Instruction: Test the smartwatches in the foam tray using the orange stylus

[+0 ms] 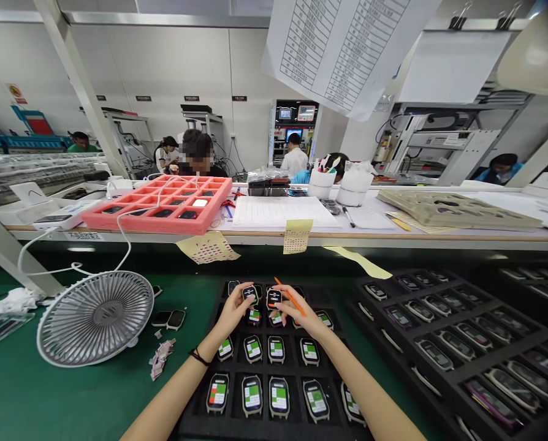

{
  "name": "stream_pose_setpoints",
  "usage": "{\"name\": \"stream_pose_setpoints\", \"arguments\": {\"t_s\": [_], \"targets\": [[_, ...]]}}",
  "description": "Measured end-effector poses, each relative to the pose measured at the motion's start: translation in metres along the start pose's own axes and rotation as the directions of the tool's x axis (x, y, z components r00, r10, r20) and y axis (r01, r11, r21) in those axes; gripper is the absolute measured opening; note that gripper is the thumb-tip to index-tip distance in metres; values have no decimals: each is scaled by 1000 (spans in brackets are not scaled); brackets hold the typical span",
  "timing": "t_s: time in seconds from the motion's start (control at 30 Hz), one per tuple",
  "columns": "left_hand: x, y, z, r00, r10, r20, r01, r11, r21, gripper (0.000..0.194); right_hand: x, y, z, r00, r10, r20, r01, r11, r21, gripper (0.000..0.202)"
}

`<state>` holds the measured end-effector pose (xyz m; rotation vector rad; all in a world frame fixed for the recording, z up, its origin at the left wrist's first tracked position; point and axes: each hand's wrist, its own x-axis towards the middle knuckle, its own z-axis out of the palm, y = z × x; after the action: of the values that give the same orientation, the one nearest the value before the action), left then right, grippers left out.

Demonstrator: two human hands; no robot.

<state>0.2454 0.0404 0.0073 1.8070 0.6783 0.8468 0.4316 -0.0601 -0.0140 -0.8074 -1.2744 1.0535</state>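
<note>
The left watch and the right watch are side by side above the far part of the black tray on the green desk, their screens lit. The left hand is clamped on the left watch; the right hand grips the right watch, an orange pen between its fingers. A round fan stands left of the tray.
</note>
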Motion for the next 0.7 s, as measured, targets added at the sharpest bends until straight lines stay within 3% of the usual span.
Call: {"name": "stream_pose_setpoints", "arguments": {"t_s": [0.23,0.7], "targets": [[2,-1,-1,1000,-19,-10,18,1000,-26,60,2,6,0,999,-35,11,35,999,6,44],[2,-4,-4,1000,16,-27,-14,998,67,51,3,7,-2,995,22,-98,-26,999,-44,36]]}}
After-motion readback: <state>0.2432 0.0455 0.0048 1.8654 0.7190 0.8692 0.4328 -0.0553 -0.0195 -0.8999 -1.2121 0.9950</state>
